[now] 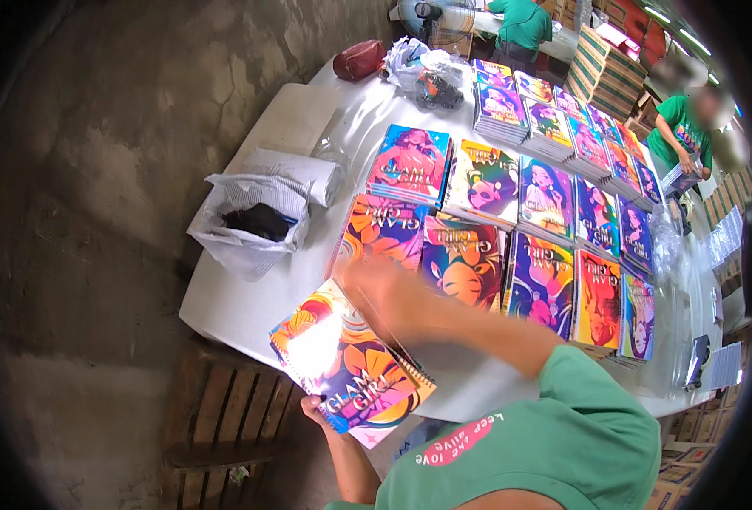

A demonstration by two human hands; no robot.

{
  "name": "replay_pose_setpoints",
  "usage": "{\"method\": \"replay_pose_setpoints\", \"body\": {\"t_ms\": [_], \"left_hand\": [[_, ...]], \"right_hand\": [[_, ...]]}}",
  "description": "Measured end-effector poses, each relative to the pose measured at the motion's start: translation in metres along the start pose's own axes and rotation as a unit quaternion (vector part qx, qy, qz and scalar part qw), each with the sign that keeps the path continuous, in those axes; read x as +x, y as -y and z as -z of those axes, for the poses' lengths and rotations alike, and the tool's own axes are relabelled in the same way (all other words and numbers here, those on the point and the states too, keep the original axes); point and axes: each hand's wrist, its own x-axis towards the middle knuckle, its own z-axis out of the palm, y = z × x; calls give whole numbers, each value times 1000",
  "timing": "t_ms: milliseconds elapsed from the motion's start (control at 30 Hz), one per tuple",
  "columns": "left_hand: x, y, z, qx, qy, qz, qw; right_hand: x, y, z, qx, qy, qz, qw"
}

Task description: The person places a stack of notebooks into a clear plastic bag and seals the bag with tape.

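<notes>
Over the table's near edge I hold spiral notebooks (pixel 359 365) with orange, pink and blue covers, fanned slightly apart. My left hand (pixel 318 414) grips their lower left corner, thumb on top. A bright glare washes out part of the upper cover. My right hand (pixel 380 297) is smeared by motion at the notebooks' upper edge, so its fingers cannot be made out. Just beyond it lie a stack of purple and orange notebooks (pixel 384 229) and a stack with red and orange covers (pixel 465 263).
Stacks of colourful notebooks (pixel 554 195) fill much of the white table (pixel 223 293). A striped plastic bag (pixel 252 225) with something dark inside stands at left. A red pouch (pixel 359 61) and a fan (pixel 431 17) are farther back. One co-worker (pixel 686 127) holds something at right; another (pixel 524 25) sits behind.
</notes>
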Motion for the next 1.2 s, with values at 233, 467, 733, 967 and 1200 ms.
{"method": "replay_pose_setpoints", "body": {"t_ms": [233, 467, 733, 967, 1200], "left_hand": [[29, -8, -12, 6, 96, 41, 995], [84, -1, -34, -26, 186, 174, 967], [89, 95, -67, -25, 176, 176, 968], [69, 107, -57, -11, 158, 208, 965], [66, 84, -73, 19, 160, 208, 965]], "right_hand": [[88, -223, 18, -400, -160, -104, 896], [39, -126, 124, 127, -280, 12, 951], [-12, -149, 142, 109, -39, 152, 982], [-75, -246, 85, -413, -111, -131, 894], [-73, -154, 172, 48, -371, -106, 921]]}}
